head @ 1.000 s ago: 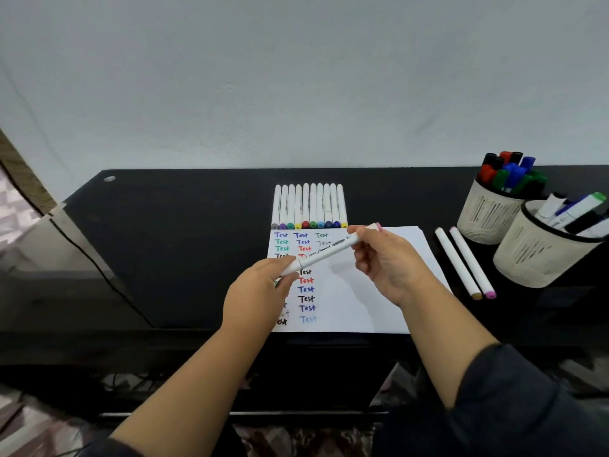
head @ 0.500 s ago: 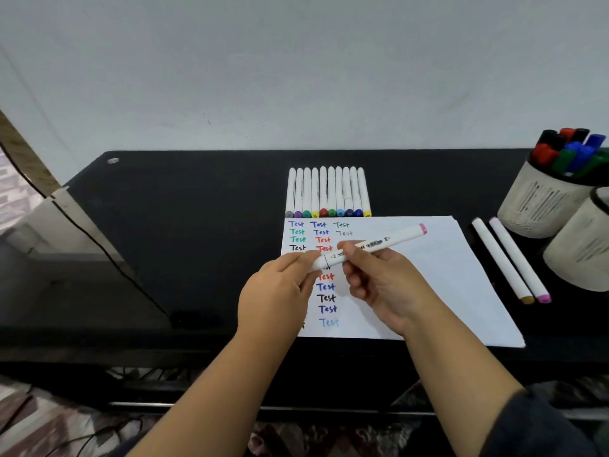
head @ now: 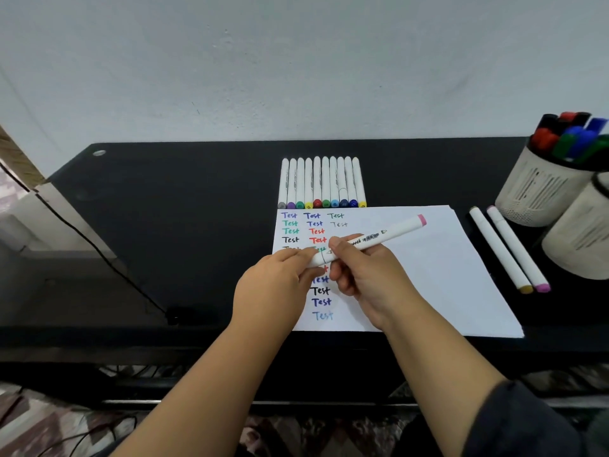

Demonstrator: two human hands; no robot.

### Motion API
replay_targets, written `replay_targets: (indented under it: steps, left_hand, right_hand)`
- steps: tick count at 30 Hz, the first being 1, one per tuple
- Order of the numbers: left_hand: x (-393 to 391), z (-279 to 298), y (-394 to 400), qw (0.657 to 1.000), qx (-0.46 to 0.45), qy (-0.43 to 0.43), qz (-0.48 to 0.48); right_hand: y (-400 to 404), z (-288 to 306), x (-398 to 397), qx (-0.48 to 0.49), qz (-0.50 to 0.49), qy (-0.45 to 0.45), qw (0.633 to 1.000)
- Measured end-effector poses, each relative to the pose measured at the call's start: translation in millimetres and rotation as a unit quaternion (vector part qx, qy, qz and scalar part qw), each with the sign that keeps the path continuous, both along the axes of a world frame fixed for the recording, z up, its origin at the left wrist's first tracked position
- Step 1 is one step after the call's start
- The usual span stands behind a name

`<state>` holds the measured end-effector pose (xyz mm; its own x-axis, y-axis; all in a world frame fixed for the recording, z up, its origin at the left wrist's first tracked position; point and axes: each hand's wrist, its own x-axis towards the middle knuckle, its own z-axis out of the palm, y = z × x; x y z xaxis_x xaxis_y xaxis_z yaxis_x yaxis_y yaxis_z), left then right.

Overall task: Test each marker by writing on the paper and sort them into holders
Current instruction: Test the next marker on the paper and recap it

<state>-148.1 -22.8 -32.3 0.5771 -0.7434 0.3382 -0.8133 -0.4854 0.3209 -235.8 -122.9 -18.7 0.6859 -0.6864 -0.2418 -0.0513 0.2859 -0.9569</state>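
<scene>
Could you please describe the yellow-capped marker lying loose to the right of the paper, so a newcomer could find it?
Start at the white paper; right of it, before the holders, two white markers lie side by side. The yellow-capped marker is the left one; its neighbour's near cap is pink.

1. The paper [head: 428, 275] lies on the worktop [head: 164, 225], near its near edge.
2. A row of markers [head: 321, 183] lies just beyond the paper's far edge.
3. Two single markers [head: 507, 249] lie side by side right of the paper.
4. Two holders [head: 540, 189] stand at the far right; the far one contains markers.
5. Both hands hold one marker [head: 372, 240] above the paper.
</scene>
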Motion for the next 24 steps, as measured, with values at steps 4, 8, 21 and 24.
replay_targets:
  steps: [4,8,21,24]
  left_hand:
    - [-1,8,0,0.998,0.036,0.053,-0.004]
    - [0,14,-1,0.995,0.057,0.086,-0.009]
    - [5,18,4,0.985,0.043,0.165,0.006]
    - [21,20,17,0.973,0.024,0.226,0.037]
  right_hand:
    - [-2,2,-1,-0.014,0.008,0.007,1.000]
    - [-3,4,-2,-0.023,0.011,0.006,1.000]
    - [-9,7,-1,0.001,-0.069,-0.012,0.998]
    - [-29,11,-11,0.026,-0.126,-0.023,0.991]
